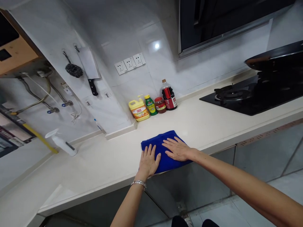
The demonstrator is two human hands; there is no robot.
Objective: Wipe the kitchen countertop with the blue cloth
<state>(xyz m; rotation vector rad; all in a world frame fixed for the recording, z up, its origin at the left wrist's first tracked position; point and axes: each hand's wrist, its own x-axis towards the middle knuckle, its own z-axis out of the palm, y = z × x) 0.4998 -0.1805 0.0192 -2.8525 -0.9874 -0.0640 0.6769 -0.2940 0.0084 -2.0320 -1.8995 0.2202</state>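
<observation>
A blue cloth (pixel 163 159) lies folded on the pale countertop (pixel 101 160), its near side at the counter's front edge. My left hand (pixel 148 161) rests flat on the cloth's left part, fingers spread, with a silver bracelet at the wrist. On the right part of the cloth lies my right hand (pixel 177 149), palm down, its fingers stretched out to the left. Neither hand grips anything.
Behind the cloth stand a yellow detergent jug (pixel 139 110), a green bottle (pixel 151 105), a red jar (pixel 160 105) and a dark sauce bottle (pixel 169 96). A white spray bottle (pixel 62 143) is left; a gas stove (pixel 253 94) is right. A cleaver (pixel 90 67) hangs on the wall.
</observation>
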